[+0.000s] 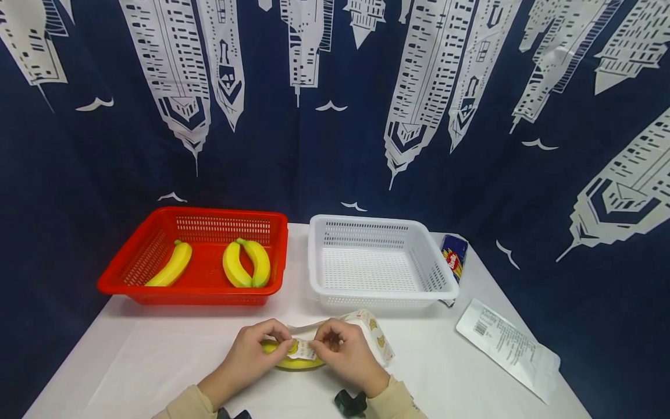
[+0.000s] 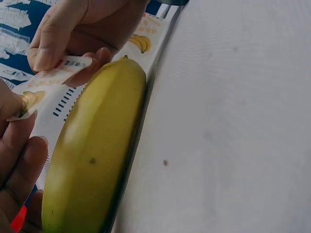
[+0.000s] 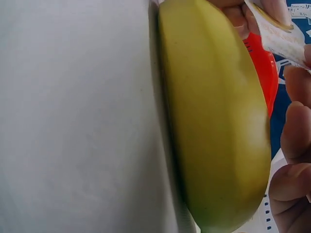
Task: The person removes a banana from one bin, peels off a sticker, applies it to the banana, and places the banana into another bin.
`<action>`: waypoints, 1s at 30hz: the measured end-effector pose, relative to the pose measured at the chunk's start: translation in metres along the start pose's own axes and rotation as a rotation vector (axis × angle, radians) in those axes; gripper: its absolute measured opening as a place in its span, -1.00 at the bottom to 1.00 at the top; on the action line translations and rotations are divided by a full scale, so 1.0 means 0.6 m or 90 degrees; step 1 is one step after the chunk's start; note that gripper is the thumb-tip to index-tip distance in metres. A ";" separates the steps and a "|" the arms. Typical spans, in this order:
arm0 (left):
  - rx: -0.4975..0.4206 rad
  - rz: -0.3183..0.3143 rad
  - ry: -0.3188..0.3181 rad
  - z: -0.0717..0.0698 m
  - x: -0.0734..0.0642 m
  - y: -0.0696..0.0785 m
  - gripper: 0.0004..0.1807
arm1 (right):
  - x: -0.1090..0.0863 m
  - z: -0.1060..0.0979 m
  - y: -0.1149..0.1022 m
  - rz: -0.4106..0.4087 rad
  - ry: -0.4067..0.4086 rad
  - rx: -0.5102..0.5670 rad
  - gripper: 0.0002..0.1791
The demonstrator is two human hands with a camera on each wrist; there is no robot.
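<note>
A paper label (image 1: pixel 303 349) with a printed banana picture and small text is stretched between my two hands. My left hand (image 1: pixel 255 350) pinches one end between thumb and fingertips, and my right hand (image 1: pixel 348 354) pinches the other. Just below it, a yellow banana (image 1: pixel 300 365) lies on the white table, partly covered by the hands in the head view. In the left wrist view, the label (image 2: pixel 54 77) is lifted off the peel beside the banana (image 2: pixel 97 145). The right wrist view has the banana (image 3: pixel 218 121) filling its middle.
Behind my right hand lies a strip of banana-print labels (image 1: pixel 373 330). A red basket (image 1: pixel 209 298) holds several bananas at the back left. Beside it stands a white basket (image 1: pixel 382 297), with a blue packet (image 1: pixel 454 253) next to it. A silver pouch (image 1: pixel 510 349) lies at right.
</note>
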State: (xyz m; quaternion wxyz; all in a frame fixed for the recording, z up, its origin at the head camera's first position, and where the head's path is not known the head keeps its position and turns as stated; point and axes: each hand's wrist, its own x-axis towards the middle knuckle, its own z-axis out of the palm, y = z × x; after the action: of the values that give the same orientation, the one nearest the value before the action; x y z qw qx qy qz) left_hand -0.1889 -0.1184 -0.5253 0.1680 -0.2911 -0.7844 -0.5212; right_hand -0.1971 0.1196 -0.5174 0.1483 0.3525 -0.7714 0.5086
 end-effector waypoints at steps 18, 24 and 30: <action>0.129 0.004 -0.055 -0.010 0.001 -0.007 -0.59 | 0.000 0.002 -0.002 -0.002 -0.059 -0.044 -0.80; 0.141 -0.004 -0.082 -0.011 0.001 -0.008 -0.58 | 0.001 0.004 -0.003 -0.006 -0.067 -0.073 -0.77; 0.145 -0.034 -0.106 -0.010 0.001 -0.010 -0.58 | 0.000 0.005 -0.004 -0.017 -0.072 -0.123 -0.70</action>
State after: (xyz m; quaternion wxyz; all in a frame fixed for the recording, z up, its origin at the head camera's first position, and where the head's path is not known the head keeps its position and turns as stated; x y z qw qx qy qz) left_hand -0.1934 -0.1254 -0.5265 0.1205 -0.2917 -0.8570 -0.4074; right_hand -0.1951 0.1161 -0.5170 0.1446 0.3752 -0.8192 0.4089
